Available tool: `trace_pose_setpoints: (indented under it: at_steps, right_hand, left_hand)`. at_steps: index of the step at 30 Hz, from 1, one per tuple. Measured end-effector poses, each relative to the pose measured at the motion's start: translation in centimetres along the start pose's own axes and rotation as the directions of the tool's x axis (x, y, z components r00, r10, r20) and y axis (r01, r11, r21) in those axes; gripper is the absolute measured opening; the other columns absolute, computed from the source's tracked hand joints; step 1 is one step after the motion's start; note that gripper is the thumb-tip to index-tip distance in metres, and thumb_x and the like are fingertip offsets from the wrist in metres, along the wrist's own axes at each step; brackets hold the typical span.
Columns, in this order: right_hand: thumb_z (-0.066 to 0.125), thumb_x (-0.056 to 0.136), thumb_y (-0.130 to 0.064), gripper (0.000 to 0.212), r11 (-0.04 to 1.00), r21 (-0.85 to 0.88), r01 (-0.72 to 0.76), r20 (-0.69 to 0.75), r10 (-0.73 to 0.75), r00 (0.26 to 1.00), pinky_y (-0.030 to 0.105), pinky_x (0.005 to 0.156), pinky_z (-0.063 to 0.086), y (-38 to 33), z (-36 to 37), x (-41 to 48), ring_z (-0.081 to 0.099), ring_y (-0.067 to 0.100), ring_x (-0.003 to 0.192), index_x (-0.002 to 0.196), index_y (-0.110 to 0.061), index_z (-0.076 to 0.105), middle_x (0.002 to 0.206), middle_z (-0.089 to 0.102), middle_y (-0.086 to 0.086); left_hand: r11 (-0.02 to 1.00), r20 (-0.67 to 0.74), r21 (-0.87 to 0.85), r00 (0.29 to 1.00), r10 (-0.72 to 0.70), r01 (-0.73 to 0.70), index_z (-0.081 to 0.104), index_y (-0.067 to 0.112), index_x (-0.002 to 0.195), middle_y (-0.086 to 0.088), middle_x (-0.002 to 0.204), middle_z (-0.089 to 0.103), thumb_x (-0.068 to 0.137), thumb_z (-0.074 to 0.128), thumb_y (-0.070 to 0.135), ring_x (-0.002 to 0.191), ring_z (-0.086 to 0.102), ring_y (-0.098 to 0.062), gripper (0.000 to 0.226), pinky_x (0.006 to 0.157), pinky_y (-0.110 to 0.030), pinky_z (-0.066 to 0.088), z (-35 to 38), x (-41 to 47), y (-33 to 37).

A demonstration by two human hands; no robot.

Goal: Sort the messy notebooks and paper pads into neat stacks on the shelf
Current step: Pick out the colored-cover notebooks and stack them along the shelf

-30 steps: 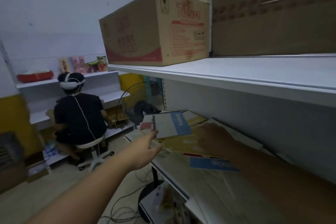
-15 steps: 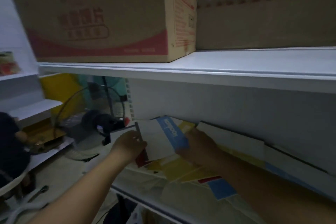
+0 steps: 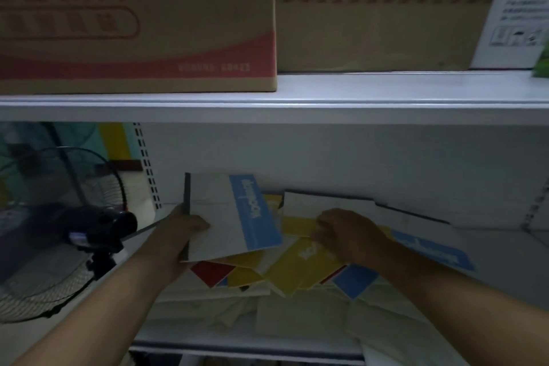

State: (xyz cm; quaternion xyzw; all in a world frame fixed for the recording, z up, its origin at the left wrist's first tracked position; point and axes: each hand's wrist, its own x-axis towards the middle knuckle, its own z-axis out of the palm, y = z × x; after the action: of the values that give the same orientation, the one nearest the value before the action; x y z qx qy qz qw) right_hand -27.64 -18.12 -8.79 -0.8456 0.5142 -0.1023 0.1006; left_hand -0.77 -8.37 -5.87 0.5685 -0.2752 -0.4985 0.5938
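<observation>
Dim, bluish light fills the scene. The upper shelf board point(image 3: 401, 86) catches the brightest light, while the lower shelf point(image 3: 297, 315) beneath it lies in shadow, muting the colours of the notebooks point(image 3: 237, 217). Blur smears the print on the cardboard box point(image 3: 133, 24). No glare shows.

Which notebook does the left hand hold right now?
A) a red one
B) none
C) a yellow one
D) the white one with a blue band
D: the left hand grips the white notebook with a blue band near its dark spine, thumb on the cover.
</observation>
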Motion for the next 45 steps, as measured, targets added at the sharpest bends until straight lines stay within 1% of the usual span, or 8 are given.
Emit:
trace_pose_setpoints:
  at_steps: [5, 9, 16, 21, 26, 35, 39, 45]
  right_hand:
    - [0.043, 0.098, -0.019, 0.029, 0.998, -0.062, 0.027, -0.26, -0.042, 0.965, 0.027, 0.084, 0.041, 0.1, 0.2, -0.5, 0.059, 0.024, 0.106, 0.119, -0.005, 0.059, 0.117, 0.062, 0.013]
    - [0.026, 0.102, -0.035, 0.053, 0.934, 0.164, 0.316, -0.779, -0.074, 0.623, 0.017, 0.07, 0.035, -1.7, -0.8, -1.3, 0.059, 0.02, 0.078, 0.096, 0.001, 0.064, 0.085, 0.066, 0.018]
    - [0.045, 0.099, -0.024, 0.01, 0.551, -0.283, 0.785, -0.567, -0.757, 0.327, 0.032, 0.092, 0.036, -7.6, 1.4, -1.2, 0.052, 0.02, 0.097, 0.097, -0.019, 0.054, 0.106, 0.055, -0.001]
    - [0.033, 0.101, -0.032, 0.03, 0.632, -0.167, 0.757, -0.627, -0.66, 0.413, 0.033, 0.088, 0.037, -8.0, 2.5, -0.4, 0.053, 0.025, 0.099, 0.101, -0.014, 0.057, 0.108, 0.055, 0.005]
    - [0.031, 0.085, -0.072, 0.074, 0.998, -0.004, -0.07, -0.054, 0.07, 0.996, 0.041, 0.088, 0.041, -10.6, 1.7, 1.9, 0.049, 0.033, 0.114, 0.126, -0.012, 0.044, 0.123, 0.053, 0.015]
    - [0.0, 0.039, -0.1, 0.134, 0.962, -0.189, 0.197, 0.115, -0.178, 0.977, 0.058, 0.112, 0.007, -14.0, 4.6, 1.8, -0.002, 0.03, 0.145, 0.149, -0.025, 0.014, 0.159, -0.001, 0.008]
    - [0.04, 0.085, -0.069, 0.079, 0.943, -0.129, 0.307, 0.216, -0.276, 0.937, 0.043, 0.111, 0.027, -13.9, 3.9, 1.6, 0.025, 0.027, 0.14, 0.144, -0.018, 0.033, 0.153, 0.026, 0.01]
    - [0.04, 0.099, -0.029, 0.027, 0.953, 0.015, 0.302, -0.314, -0.282, 0.907, 0.025, 0.065, 0.033, -13.6, 3.2, 1.1, 0.062, 0.026, 0.095, 0.111, -0.012, 0.059, 0.103, 0.066, 0.007]
  left_hand:
    - [0.985, 0.102, 0.101, 0.984, -0.147, 0.137, 0.066, 0.015, 0.107, -0.018, 0.102, 0.066, 0.084, 0.049, -0.006, 0.091, 0.059, -0.034, 0.035, 0.084, -0.044, 0.047, -2.3, -0.9, 0.9]
    - [0.984, 0.138, 0.058, 0.975, -0.177, 0.17, 0.063, 0.011, 0.12, -0.021, 0.109, 0.065, 0.09, 0.055, 0.014, 0.093, 0.06, -0.036, 0.032, 0.093, -0.048, 0.044, -3.3, -0.8, 1.2]
    - [0.984, 0.286, -0.005, 0.944, -0.168, 0.177, 0.061, 0.005, 0.12, -0.02, 0.109, 0.069, 0.078, 0.067, 0.011, 0.094, 0.069, -0.034, 0.043, 0.085, -0.043, 0.056, -4.4, -1.8, 0.1]
    - [0.999, 0.302, -0.026, 0.953, -0.027, 0.036, 0.059, 0.014, 0.122, -0.018, 0.118, 0.066, 0.065, 0.068, 0.0, 0.108, 0.062, -0.04, 0.059, 0.082, -0.045, 0.057, -7.7, -2.4, -0.3]
    - [0.99, 0.056, -0.102, 0.993, 0.103, -0.097, 0.06, 0.017, 0.119, -0.016, 0.107, 0.07, 0.082, 0.046, -0.003, 0.099, 0.062, -0.04, 0.044, 0.081, -0.046, 0.05, -10.6, -2.7, -0.4]
    - [0.989, -0.161, -0.126, 0.985, 0.061, -0.082, 0.061, 0.017, 0.111, -0.017, 0.097, 0.068, 0.089, 0.046, 0.0, 0.085, 0.063, -0.036, 0.031, 0.07, -0.04, 0.051, -13.5, -4.3, -1.6]
    - [0.985, -0.202, -0.148, 0.978, 0.058, -0.089, 0.06, 0.014, 0.113, -0.018, 0.095, 0.067, 0.089, 0.047, 0.001, 0.083, 0.062, -0.035, 0.03, 0.07, -0.04, 0.051, -14.2, -4.7, -1.7]
    - [0.974, -0.321, -0.125, 0.936, 0.142, -0.191, 0.049, 0.018, 0.127, -0.016, 0.101, 0.064, 0.091, 0.045, 0.001, 0.084, 0.061, -0.035, 0.04, 0.062, -0.037, 0.053, -15.8, -5.3, -1.0]
